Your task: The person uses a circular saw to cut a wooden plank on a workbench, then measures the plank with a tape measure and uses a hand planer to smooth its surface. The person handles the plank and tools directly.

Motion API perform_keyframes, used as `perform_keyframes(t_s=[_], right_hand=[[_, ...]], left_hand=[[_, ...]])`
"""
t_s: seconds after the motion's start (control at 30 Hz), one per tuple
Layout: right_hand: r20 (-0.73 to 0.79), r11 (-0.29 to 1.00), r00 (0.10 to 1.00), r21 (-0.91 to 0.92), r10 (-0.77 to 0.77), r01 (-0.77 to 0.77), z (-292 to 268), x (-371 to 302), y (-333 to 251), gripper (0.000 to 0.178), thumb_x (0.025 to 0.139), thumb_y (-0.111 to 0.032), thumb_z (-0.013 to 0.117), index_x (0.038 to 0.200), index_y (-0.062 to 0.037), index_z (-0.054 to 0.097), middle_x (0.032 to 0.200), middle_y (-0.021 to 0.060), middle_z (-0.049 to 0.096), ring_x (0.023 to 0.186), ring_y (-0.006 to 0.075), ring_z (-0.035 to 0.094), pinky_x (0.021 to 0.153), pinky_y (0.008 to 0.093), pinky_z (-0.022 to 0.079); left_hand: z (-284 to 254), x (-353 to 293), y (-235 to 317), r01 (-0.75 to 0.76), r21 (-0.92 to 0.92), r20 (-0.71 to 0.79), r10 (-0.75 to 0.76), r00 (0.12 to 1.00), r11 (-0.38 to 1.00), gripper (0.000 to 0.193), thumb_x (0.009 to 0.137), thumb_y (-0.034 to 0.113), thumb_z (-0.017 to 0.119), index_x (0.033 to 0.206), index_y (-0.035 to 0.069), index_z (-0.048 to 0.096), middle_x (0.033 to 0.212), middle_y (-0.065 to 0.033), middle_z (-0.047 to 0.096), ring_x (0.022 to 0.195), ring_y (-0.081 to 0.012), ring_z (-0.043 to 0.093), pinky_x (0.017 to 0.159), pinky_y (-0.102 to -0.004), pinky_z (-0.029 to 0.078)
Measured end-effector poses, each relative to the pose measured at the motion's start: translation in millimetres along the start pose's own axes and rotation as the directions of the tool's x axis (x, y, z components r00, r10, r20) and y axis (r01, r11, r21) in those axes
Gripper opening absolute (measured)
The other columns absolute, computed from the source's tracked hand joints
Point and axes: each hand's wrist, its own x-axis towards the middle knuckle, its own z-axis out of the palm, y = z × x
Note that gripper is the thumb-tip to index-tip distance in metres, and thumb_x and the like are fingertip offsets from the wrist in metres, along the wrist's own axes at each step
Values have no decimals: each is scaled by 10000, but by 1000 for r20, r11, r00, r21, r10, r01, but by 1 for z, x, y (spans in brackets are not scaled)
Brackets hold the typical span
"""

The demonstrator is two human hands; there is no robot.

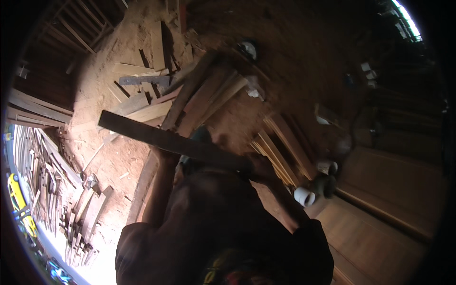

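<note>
A long, narrow wooden board (142, 133) spans the space in front of my chest, its left end higher in the picture than its right. My left hand (166, 154) is closed on the board's near edge, left of its middle, with most fingers hidden under the wood. At the other end, my right hand (260, 168) is wrapped round the board; it is dark and slightly blurred. Below the board, a dark green item (202, 135) partly shows, its kind unclear. Longer planks (209, 95) lie on the ground just beyond it.
Offcuts (142, 80) are scattered on the sandy ground ahead. Stacked boards (285, 137) lie to the right, near a white cup-like container (304, 196). Large wooden panels (370, 228) stand at the lower right. More scrap wood (85, 218) is heaped in sunlight at left.
</note>
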Motion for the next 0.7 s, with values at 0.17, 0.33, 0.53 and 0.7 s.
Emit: perform_keyframes(t_s=[0.17,0.33,0.53,0.7], right_hand=[[-112,996,992,50,-64,70,-86,82,7,610,876,-463,834,1329,-84,680,1210,189,725,1152,406,710,1005,511,555],[-286,992,958,-129,-28,-9,-203,138,20,600,915,-450,833,1368,-91,671,1251,165,731,1188,385,704,1014,485,557],[23,942,944,72,328,-329,-267,154,164,540,984,-423,795,1321,-13,697,1199,142,756,1159,273,706,934,414,585],[92,776,917,504,388,-379,-317,203,210,494,1041,-392,749,1295,32,720,1182,113,771,1106,169,693,900,360,583]], left_hand=[[50,124,-29,-18,65,106,11,994,998,821,997,810,516,1313,67,660,1182,-140,734,1124,-343,684,1075,-518,536],[192,197,-129,221,35,-27,-220,975,975,977,951,915,454,1523,127,533,1409,-132,642,1245,-356,622,1146,-549,465],[291,262,-187,347,480,-172,-302,938,806,1048,938,887,546,1667,145,423,1579,-130,535,1364,-334,536,1197,-532,382],[344,335,-234,273,817,-151,-269,951,508,763,966,675,722,1408,54,685,1231,-105,693,1113,-249,655,993,-412,518]])
